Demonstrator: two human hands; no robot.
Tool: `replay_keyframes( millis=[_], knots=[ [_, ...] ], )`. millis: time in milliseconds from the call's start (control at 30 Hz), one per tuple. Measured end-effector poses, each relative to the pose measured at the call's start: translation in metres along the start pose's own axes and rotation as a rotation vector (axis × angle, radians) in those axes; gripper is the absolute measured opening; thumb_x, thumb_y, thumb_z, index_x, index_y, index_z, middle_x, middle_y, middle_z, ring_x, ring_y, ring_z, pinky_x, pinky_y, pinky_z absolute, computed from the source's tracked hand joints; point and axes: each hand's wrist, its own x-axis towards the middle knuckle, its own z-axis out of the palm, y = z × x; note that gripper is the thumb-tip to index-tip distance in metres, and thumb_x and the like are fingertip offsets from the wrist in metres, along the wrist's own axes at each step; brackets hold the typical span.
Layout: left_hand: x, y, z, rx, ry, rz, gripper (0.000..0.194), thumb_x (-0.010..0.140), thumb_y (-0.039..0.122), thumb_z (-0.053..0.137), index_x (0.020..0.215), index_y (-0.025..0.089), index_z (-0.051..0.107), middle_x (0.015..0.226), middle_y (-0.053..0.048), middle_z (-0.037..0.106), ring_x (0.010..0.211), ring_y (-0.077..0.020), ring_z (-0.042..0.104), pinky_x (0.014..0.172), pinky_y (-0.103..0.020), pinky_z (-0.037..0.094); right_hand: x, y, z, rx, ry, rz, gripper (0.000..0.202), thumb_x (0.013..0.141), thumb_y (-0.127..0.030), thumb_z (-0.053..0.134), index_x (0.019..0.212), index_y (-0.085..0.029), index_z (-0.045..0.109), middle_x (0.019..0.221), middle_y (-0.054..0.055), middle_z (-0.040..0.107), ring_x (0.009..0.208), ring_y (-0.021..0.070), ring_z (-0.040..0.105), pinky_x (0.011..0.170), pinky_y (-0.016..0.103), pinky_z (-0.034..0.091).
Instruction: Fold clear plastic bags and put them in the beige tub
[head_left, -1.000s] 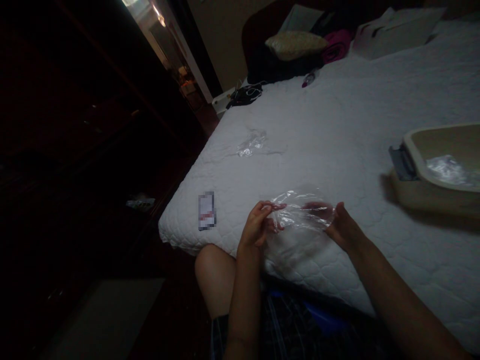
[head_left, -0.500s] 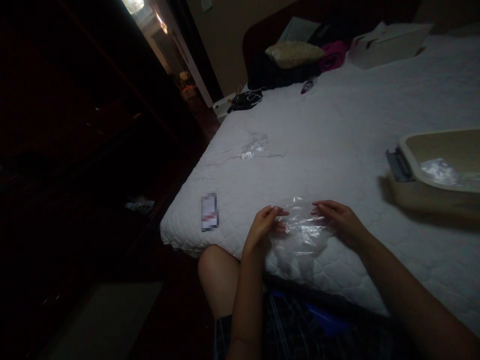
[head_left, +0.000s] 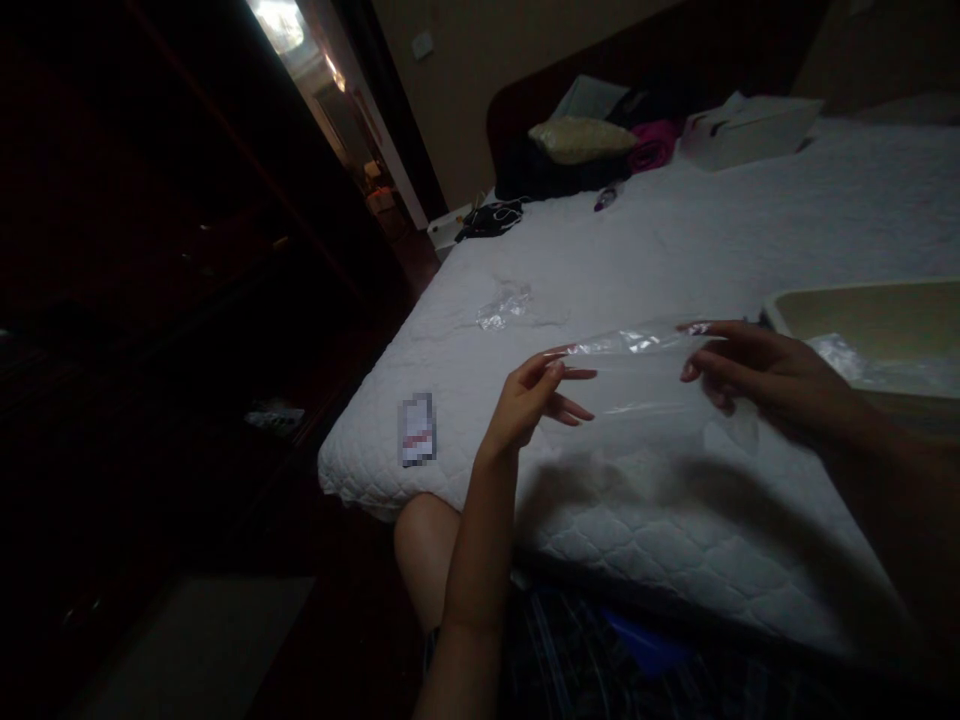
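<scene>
A clear plastic bag (head_left: 637, 385) is stretched between my two hands, raised above the white quilted bed. My left hand (head_left: 534, 395) pinches its left end between thumb and index finger, the other fingers spread. At its right end, my right hand (head_left: 750, 370) holds the plastic with thumb and fingers. Another crumpled clear bag (head_left: 504, 310) lies on the bed beyond my left hand. Behind my right hand stands a cream bin (head_left: 877, 300) with clear plastic (head_left: 840, 355) inside, partly hidden by the hand.
A blurred-out flat object (head_left: 418, 430) lies near the bed's left corner. Toward the headboard are a yellowish pillow (head_left: 581, 140), a magenta roll (head_left: 652, 147), a white box (head_left: 750, 132) and dark cables (head_left: 491, 218). My bare knee (head_left: 426, 545) touches the bed edge.
Both hands have risen, and my right hand has moved to the right, away from the left. The bag between them is now pulled wide and taut. The view has shifted slightly.
</scene>
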Motion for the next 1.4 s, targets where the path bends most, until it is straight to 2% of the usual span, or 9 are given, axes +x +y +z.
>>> replay_keyframes(
  millis=[133,267,667,800,933,1067,1200,1300,1400],
  knots=[
    [0.004,0.021,0.004,-0.036,-0.051,0.04,0.054,0.082,0.049,0.053,0.127,0.021,0.043,0.108,-0.009,0.066,0.055,-0.0119,0.066,0.044,-0.018,0.049,-0.001,-0.021,-0.003,-0.005,0.04,-0.032,0.037,0.073,-0.035,0.068,0.108,-0.029,0.059,0.07,-0.001,0.063,0.045,0.009,0.048,0.035,0.022,0.038],
    [0.013,0.019,0.005,-0.04,-0.052,-0.003,0.051,0.083,0.045,0.053,0.127,0.022,0.045,0.108,-0.009,0.066,0.055,-0.0118,0.065,0.044,-0.019,0.049,0.005,-0.013,-0.008,-0.02,0.078,0.019,0.042,0.07,-0.037,0.07,0.109,-0.029,0.059,0.07,-0.001,0.063,0.047,0.0087,0.048,0.036,0.02,0.039],
    [0.046,-0.088,-0.007,-0.118,0.151,-0.329,0.033,0.08,0.032,0.061,0.11,0.018,0.056,0.088,-0.004,0.063,0.051,-0.0101,0.06,0.046,-0.022,0.05,0.019,0.103,-0.011,-0.074,0.144,0.368,0.063,0.064,-0.047,0.068,0.119,-0.024,0.049,0.08,0.003,0.064,0.045,0.0081,0.044,0.038,0.022,0.035],
    [0.053,-0.11,-0.009,-0.132,0.269,-0.309,0.024,0.075,0.032,0.065,0.089,0.013,0.059,0.07,0.0,0.057,0.049,-0.007,0.053,0.046,-0.02,0.048,0.022,0.128,-0.014,-0.272,0.168,0.327,0.066,0.065,-0.048,0.065,0.124,-0.024,0.046,0.083,0.005,0.063,0.051,0.0137,0.053,0.044,0.027,0.042],
    [0.059,-0.124,-0.015,-0.04,0.318,-0.312,0.026,0.073,0.029,0.067,0.091,0.014,0.057,0.069,0.0,0.058,0.051,-0.0078,0.054,0.048,-0.02,0.047,0.027,0.141,-0.022,-0.691,0.109,0.177,0.065,0.073,-0.047,0.059,0.13,-0.02,0.042,0.09,0.009,0.065,0.071,0.0233,0.061,0.062,0.037,0.049],
    [0.053,-0.127,-0.024,0.192,0.334,-0.268,0.03,0.075,0.024,0.064,0.102,0.016,0.054,0.08,-0.002,0.06,0.056,-0.0095,0.059,0.054,-0.023,0.05,0.025,0.136,-0.021,-0.963,0.141,0.094,0.065,0.08,-0.046,0.05,0.136,-0.015,0.036,0.106,0.016,0.062,0.084,0.0293,0.062,0.07,0.044,0.05],
    [0.038,-0.118,-0.027,0.736,0.299,0.043,0.03,0.08,0.024,0.058,0.108,0.016,0.056,0.109,-0.011,0.06,0.097,-0.0204,0.062,0.086,-0.036,0.05,0.015,0.126,-0.007,-1.112,0.202,-0.094,0.057,0.089,-0.041,0.038,0.138,-0.013,0.033,0.126,0.021,0.051,0.112,0.033,0.052,0.086,0.047,0.047],
    [0.029,-0.11,-0.022,1.102,0.139,0.284,0.037,0.085,0.029,0.051,0.12,0.016,0.05,0.137,-0.015,0.042,0.13,-0.0246,0.036,0.106,-0.043,0.032,0.006,0.131,0.007,-1.18,0.049,-0.294,0.06,0.09,-0.043,0.037,0.141,-0.014,0.027,0.14,0.02,0.039,0.129,0.0306,0.037,0.1,0.048,0.036],
    [0.025,-0.111,-0.016,1.28,-0.101,0.308,0.049,0.088,0.039,0.046,0.131,0.018,0.041,0.147,-0.014,0.029,0.138,-0.0245,0.019,0.112,-0.047,0.018,-0.001,0.146,0.015,-1.242,-0.167,-0.393,0.063,0.089,-0.048,0.037,0.143,-0.019,0.024,0.145,0.017,0.033,0.134,0.0309,0.028,0.105,0.055,0.024]
  ],
)
